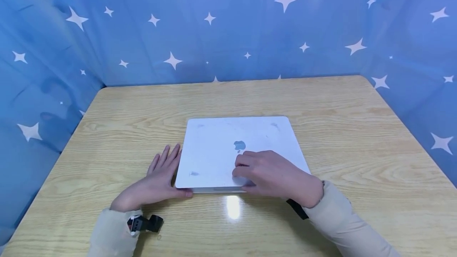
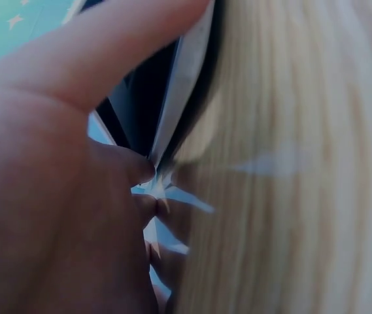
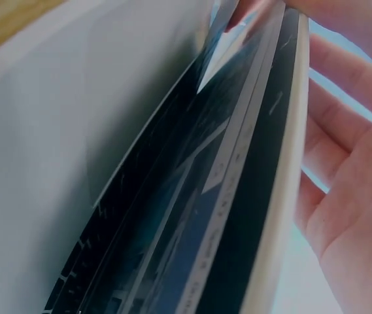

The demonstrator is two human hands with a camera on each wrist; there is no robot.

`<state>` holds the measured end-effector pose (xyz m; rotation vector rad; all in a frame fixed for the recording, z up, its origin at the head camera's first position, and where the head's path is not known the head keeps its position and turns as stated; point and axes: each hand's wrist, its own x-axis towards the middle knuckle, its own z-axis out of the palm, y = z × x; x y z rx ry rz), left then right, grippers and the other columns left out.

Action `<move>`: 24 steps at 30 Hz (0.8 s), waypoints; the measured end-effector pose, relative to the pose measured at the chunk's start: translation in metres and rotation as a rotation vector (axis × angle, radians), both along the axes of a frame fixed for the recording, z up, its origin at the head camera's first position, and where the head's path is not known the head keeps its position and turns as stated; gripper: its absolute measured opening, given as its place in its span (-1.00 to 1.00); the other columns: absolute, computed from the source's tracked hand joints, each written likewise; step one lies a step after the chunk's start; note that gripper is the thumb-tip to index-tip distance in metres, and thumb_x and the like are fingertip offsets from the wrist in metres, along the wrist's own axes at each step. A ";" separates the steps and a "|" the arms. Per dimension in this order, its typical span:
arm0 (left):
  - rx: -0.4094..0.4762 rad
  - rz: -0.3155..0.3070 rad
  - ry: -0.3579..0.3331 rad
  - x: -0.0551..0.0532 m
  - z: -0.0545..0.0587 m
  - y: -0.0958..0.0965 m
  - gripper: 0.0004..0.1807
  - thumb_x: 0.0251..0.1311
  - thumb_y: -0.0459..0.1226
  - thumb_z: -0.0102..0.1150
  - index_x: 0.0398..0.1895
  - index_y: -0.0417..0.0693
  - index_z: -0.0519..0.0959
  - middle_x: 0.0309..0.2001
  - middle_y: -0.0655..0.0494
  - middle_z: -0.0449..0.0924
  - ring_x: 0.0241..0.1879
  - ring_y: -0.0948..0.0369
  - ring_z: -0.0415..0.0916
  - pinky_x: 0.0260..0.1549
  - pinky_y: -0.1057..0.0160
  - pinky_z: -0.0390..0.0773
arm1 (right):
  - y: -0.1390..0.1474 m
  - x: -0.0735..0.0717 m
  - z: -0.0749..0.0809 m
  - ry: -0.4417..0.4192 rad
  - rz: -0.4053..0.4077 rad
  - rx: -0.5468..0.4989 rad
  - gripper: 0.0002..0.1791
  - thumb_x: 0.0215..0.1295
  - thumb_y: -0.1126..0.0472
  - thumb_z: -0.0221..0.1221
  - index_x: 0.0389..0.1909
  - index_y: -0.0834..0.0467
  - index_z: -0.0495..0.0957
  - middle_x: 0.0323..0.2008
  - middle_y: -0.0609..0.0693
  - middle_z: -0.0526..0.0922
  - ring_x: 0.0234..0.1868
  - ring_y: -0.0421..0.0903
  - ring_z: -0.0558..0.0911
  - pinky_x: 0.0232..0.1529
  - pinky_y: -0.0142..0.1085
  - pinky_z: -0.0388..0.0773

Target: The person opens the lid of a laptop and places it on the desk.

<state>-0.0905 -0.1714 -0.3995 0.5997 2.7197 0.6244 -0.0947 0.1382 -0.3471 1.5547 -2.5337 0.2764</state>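
A silver laptop [image 1: 214, 146] with a dark apple logo on its lid lies on the wooden table. Its lid is raised slightly at the front edge. Curled fingers of my right hand [image 1: 269, 175] grip that front edge near the middle. In the right wrist view, a lit screen [image 3: 192, 229] and dark keys [image 3: 87, 242] show through the gap, beside the right hand [image 3: 355, 157]. At the laptop's left front corner rests my left hand [image 1: 157, 181]. Its straight fingers lie along the left side, and its thumb touches the front edge. The left wrist view shows this hand [image 2: 48, 150] close up.
The wooden table [image 1: 357, 130] extends around the laptop on all sides. Behind and beside it hangs a blue curtain [image 1: 228, 23] with white stars. Black wrist devices sit at the left cuff [image 1: 146, 223] and the right cuff [image 1: 297, 209].
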 end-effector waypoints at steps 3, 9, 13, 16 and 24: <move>0.017 0.002 -0.005 0.000 0.000 -0.001 0.31 -0.31 0.36 0.15 0.39 -0.02 -0.33 0.39 0.00 -0.48 0.32 -0.01 -0.62 0.17 -0.11 -0.46 | 0.000 0.001 0.002 0.010 0.012 -0.016 -0.84 -0.09 0.17 0.28 -0.43 -0.05 0.52 -0.37 -0.24 0.45 -0.35 -0.30 0.39 -0.47 -0.47 0.42; 0.041 0.002 -0.009 -0.001 -0.001 -0.002 0.30 -0.31 0.35 0.17 0.40 0.05 -0.34 0.39 -0.01 -0.46 0.32 -0.02 -0.61 0.16 -0.12 -0.46 | -0.001 0.003 0.005 0.026 0.017 -0.054 -0.84 -0.07 0.30 0.16 -0.48 -0.05 0.51 -0.37 -0.25 0.46 -0.36 -0.32 0.39 -0.54 -0.51 0.37; 0.035 0.001 -0.013 -0.001 -0.001 -0.002 0.30 -0.31 0.35 0.17 0.40 0.06 -0.34 0.39 -0.01 -0.46 0.32 -0.02 -0.61 0.17 -0.12 -0.45 | -0.001 0.003 0.008 0.053 0.015 -0.069 -0.85 -0.06 0.30 0.17 -0.51 -0.05 0.49 -0.40 -0.25 0.46 -0.39 -0.33 0.39 -0.60 -0.53 0.32; 0.037 -0.001 -0.021 -0.001 -0.001 -0.002 0.29 -0.30 0.34 0.18 0.40 0.07 -0.34 0.39 -0.01 -0.45 0.32 -0.02 -0.62 0.16 -0.13 -0.46 | -0.001 0.004 0.009 0.097 0.012 -0.089 -0.86 -0.07 0.30 0.13 -0.56 -0.05 0.46 -0.45 -0.26 0.44 -0.45 -0.34 0.36 -0.67 -0.54 0.24; 0.042 -0.006 -0.025 -0.001 0.001 -0.001 0.28 -0.28 0.32 0.18 0.40 0.07 -0.35 0.39 -0.03 -0.44 0.31 -0.04 -0.63 0.15 -0.14 -0.45 | 0.001 0.005 0.015 0.145 -0.005 -0.112 -0.84 -0.05 0.32 0.07 -0.61 -0.04 0.44 -0.51 -0.26 0.40 -0.50 -0.34 0.33 -0.73 -0.53 0.14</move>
